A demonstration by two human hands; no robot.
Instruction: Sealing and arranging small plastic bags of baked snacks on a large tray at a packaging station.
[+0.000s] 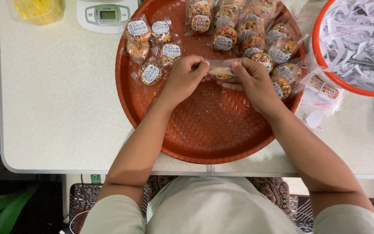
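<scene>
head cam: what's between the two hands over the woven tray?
A clear-wrapped cookie packet, pinched at its ends by the left hand and right hand, above the red woven tray. Head view.

White laminate table, rounded corner at lower left. Round red-brown woven tray on it. Small white digital kitchen scale at the far edge, just left of the tray. Clear bag of yellow contents left of the scale. Orange-rimmed round bowl of white paper scraps at upper right. Green plant leaves below the table, lower left.
</scene>
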